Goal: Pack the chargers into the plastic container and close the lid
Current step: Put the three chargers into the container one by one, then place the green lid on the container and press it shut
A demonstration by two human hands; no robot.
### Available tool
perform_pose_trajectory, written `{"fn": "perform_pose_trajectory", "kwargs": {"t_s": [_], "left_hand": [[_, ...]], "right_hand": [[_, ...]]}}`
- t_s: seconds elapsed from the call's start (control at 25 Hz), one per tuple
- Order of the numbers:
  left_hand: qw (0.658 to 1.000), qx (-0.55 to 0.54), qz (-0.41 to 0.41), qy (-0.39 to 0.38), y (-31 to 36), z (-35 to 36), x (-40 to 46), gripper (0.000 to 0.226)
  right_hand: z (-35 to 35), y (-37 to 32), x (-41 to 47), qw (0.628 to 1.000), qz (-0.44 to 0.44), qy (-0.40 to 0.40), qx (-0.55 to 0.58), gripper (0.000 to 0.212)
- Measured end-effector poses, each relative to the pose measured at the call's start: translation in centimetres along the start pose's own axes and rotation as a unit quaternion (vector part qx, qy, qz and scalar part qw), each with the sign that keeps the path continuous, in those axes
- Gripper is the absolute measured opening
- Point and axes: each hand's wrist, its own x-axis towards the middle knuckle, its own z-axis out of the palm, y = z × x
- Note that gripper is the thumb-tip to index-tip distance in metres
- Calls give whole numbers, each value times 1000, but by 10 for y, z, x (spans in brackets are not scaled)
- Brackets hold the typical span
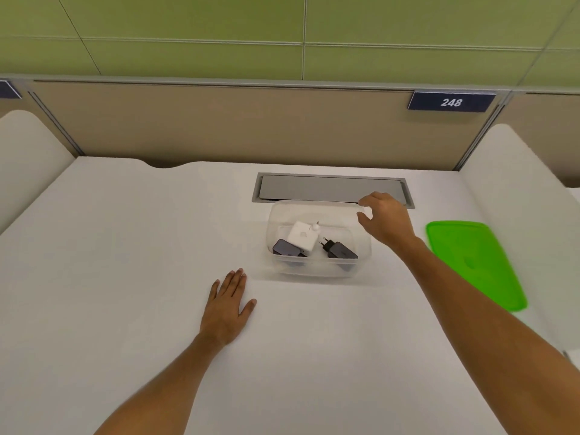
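A clear plastic container (276,215) stands on the white desk, right of centre. Inside it lie a white charger (303,235), a black charger (286,248) at the left and a black charger with a round-pin plug (337,248) at the right. My right hand (384,216) is at the container's far right corner, thumb and fingers curled around the rim; whether they actually grip it is hard to tell. Flat on the desk, palm down and fingers apart, my left hand (227,307) rests in front of the container to its left. The green lid (474,262) lies on the desk to the right.
A grey cable hatch (329,188) is set into the desk just behind the container. A beige partition (251,124) with a "248" sign (451,102) closes the back. White side dividers (514,171) flank the desk.
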Motion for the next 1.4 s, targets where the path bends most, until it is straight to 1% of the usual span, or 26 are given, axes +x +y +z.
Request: {"fn": "perform_pose_trajectory", "kwargs": {"t_s": [0.08,0.2,0.32,0.4,0.52,0.6,0.76,0.96,1.16,1.4], "left_hand": [[1000,3,0,-3,0,0,0,83],[1000,11,3,-4,0,2,1,89],[1000,16,7,-8,1,2,3,96],[1000,15,4,-14,3,1,4,93],[1000,-8,6,-1,12,-1,-5,95],[999,-16,34,3,24,1,-18,94],[994,-32,105,-11,55,9,-42,80],[976,-52,209,-20,96,10,-46,70],[950,-69,304,-36,144,-3,-40,67],[932,-74,356,-18,181,-21,-27,55]], "right_hand": [[-9,23,-19,999,39,19,0,24],[-18,59,-55,995,100,15,-15,24],[-22,93,-97,984,176,-9,-23,26],[-21,113,-124,975,219,-33,-32,28],[-18,133,-159,964,258,-55,-36,30],[-15,140,-176,959,277,-55,-27,31],[-9,147,-196,955,291,-54,-32,35],[-2,156,-202,951,294,-60,-66,39],[1,159,-204,946,296,-78,-104,26],[0,161,-202,953,279,-38,-110,17]]}}
